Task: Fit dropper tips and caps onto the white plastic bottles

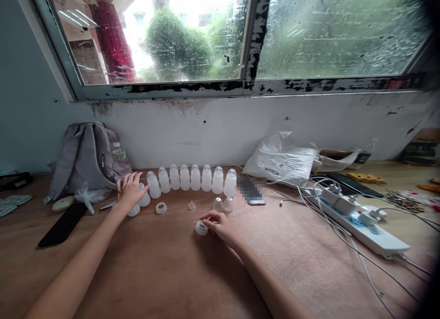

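1. Head view, writing: the white plastic parcel (280, 161) by the wall bears a small printed label, too small to read. The drink bottle (118, 152) in the side of the grey backpack (84, 158) has a green label, likewise unreadable. A red patch (395, 84) on the window frame at the far right is too blurred to make out. Part of the phone (257, 201) behind the table's middle is pixelated.

2. Head view, counts: eight frosted bottles with clear domed caps (195, 178) stand upright in one arc near the wall. Two more frosted bodies are at the left end, one at the left hand and one just nearer the camera, partly hidden. Two clear domes (217, 204) stand side by side before the arc's right end. There is one loose ring (161, 207) and one teat-like piece (191, 205). On the right, one white power strip (360, 225) carries at least three plugs.

3. Head view, hands: the left hand (129, 189) has its fingers spread, its thumb against the nearby frosted bottle (145, 199); whether it grips cannot be told. The right hand (218, 225) pinches a clear flanged collar (200, 228) low over the wooden table (165, 273), in front of the two domes.
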`<state>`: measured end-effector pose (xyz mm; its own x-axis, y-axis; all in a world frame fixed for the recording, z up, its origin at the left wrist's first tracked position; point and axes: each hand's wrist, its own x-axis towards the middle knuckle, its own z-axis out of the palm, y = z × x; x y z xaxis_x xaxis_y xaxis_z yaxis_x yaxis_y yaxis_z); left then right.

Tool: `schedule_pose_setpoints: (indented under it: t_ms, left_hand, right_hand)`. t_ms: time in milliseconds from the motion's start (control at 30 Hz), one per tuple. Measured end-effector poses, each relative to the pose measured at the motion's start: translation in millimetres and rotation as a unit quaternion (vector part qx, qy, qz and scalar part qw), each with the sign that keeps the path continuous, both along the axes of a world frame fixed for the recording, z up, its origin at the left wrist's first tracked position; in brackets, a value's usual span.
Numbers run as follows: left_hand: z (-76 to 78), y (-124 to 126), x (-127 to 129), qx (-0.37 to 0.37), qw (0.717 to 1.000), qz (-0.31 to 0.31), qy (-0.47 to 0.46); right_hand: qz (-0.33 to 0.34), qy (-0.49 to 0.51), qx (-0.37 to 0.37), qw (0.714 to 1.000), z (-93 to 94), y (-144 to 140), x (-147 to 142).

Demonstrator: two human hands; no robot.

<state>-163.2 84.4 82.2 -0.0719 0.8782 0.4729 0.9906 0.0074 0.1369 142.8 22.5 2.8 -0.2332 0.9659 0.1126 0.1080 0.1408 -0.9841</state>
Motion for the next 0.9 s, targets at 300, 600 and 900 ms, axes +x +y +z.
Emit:
schedule_pose_setpoints:
  t_ms: [300,600,900]
  left_hand:
    - [-82.7,-74,130,-0.055,0.942,-0.308,-0.123]
    - [-92.2,-86,142,-0.029,0.936,-0.312,-0.159]
    - [-85.8,-83,138,-0.028,0.925,-0.341,-0.163]
  right_hand:
    - [-0.045,-0.199,0.154,0.967,-12.2,-5,-2]
    - [-0.034,-0.213,0.231,0.949,-15.9,-17,-18]
    - [-0.023,-0.179,0.186,0.966,-20.1,-18,-22]
